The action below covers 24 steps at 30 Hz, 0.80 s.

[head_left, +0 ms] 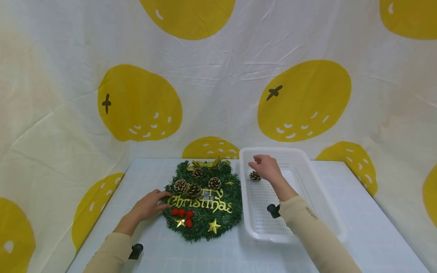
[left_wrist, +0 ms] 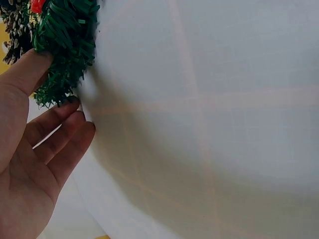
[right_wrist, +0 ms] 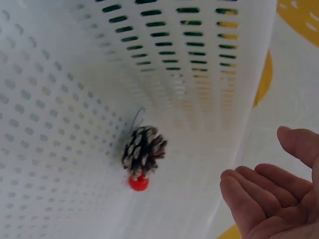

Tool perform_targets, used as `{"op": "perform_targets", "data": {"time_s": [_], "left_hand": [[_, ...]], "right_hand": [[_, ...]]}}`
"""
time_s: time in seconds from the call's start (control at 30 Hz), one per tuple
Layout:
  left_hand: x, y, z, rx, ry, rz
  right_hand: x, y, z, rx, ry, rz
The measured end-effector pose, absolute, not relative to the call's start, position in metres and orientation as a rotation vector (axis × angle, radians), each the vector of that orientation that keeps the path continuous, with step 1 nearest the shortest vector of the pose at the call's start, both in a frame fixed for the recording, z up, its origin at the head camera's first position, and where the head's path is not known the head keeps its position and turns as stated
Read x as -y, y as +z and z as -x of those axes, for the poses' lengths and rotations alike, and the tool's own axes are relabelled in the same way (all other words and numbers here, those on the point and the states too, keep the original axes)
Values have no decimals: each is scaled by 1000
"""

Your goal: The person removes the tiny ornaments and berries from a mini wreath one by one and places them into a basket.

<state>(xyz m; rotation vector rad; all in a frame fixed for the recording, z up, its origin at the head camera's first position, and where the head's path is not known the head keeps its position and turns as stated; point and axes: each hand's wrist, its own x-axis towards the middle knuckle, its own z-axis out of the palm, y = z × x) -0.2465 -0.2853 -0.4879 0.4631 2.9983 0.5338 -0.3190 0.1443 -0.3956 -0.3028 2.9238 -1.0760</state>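
A green Christmas wreath [head_left: 205,223] lies on the table with gold "Merry Christmas" lettering, several pine cones [head_left: 214,183], red berries, gold stars and a gold bow. At its left edge my left hand [head_left: 150,204] grips the greenery; in the left wrist view the thumb [left_wrist: 32,69] is on top and the fingers are below. My right hand [head_left: 268,168] hovers over the white basket [head_left: 327,204], its fingers loosely bent with nothing in them. Under it, inside the basket, sits one pine cone [right_wrist: 143,149] with a red ball [right_wrist: 138,183] and a thin wire loop.
The basket, tall-sided with slotted walls, stands just right of the wreath. A pale checked cloth [head_left: 164,254] covers the table. Behind hangs a white curtain [head_left: 218,102] printed with large yellow fruit.
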Motion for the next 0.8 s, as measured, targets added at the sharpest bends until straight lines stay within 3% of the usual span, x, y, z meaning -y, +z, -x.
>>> {"op": "perform_targets", "data": {"time_s": [0.47, 0.8], "left_hand": [[281, -483, 244, -3000, 523, -454], [282, -484, 244, -3000, 533, -445]], "right_hand": [[-96, -359, 271, -3011, -1056, 658], [-62, -357, 235, -2994, -1132, 766]]}}
